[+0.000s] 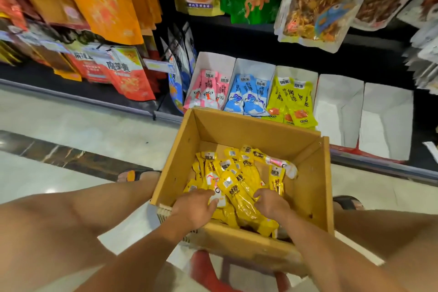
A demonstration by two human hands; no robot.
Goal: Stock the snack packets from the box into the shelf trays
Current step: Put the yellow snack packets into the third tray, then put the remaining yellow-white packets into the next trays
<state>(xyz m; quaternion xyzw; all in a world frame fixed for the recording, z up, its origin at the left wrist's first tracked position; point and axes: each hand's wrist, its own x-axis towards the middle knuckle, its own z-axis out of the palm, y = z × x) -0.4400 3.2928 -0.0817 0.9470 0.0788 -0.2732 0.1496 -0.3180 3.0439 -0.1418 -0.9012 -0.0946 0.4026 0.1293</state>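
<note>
An open cardboard box [305,187] sits in front of me with several yellow snack packets [239,187] heaped inside and a pink one [279,162] at the back. Both hands are down in the box. My left hand [195,206] rests on the pile, fingers curled over a packet with a white label. My right hand [271,202] grips the yellow packets at its fingertips. On the low shelf beyond the box stand white trays: one with pink packets [208,90], one with blue packets [248,95], one with yellow packets [292,102].
Two white trays [362,111] to the right of the yellow one hold nothing. Large snack bags hang above and left of the shelf. My bare knees flank the box; sandalled feet show on the pale floor. A red stool [206,270] is under the box.
</note>
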